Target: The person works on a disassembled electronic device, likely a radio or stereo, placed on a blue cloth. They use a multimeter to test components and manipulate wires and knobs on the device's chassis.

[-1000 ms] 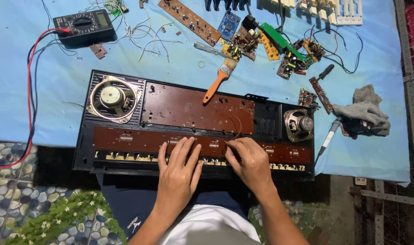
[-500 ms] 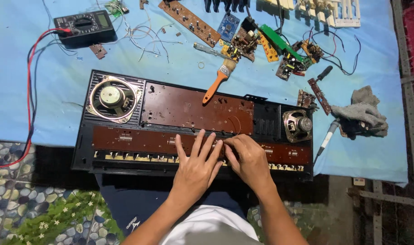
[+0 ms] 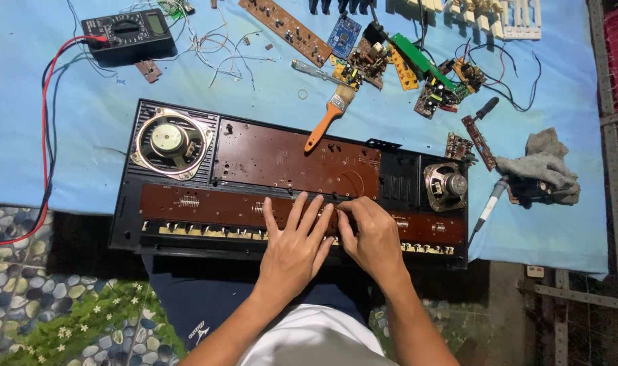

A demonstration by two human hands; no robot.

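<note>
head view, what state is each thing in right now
keyboard case: opened, boards and speakers exposed
long brown board: seated in the case, both hands on it
left hand: flat, fingers spread on the board
right hand: fingers bent, pressing the board
paintbrush: lying loose across the case edge
multimeter: leads plugged in

Two bare arms reach out from the bottom. The left hand [image 3: 294,251] and the right hand [image 3: 372,238] wear no gloves, rings or watch. The arms have no sleeves on them. The person wears a white shirt and dark blue shorts with a small white mark.
</note>
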